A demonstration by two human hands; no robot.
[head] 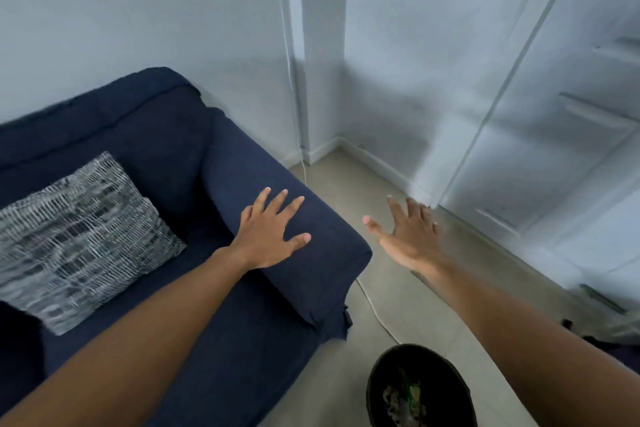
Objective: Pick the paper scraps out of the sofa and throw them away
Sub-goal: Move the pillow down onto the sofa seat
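A dark blue sofa [166,135] fills the left half of the view. My left hand [270,232] rests flat on its right armrest [311,253], fingers spread and holding nothing. Past the armrest, my right hand [408,236] hovers over the floor, palm down with the fingers apart and nothing in it. A black bin [419,388] stands on the floor at the bottom, below my right forearm, with crumpled scraps inside. I see no paper scraps on the visible part of the sofa.
A grey woven cushion [79,236] leans against the sofa back at the left. A white cable [374,308] runs down the wall and across the beige floor beside the sofa. White walls and a white panelled door [554,149] close off the right side.
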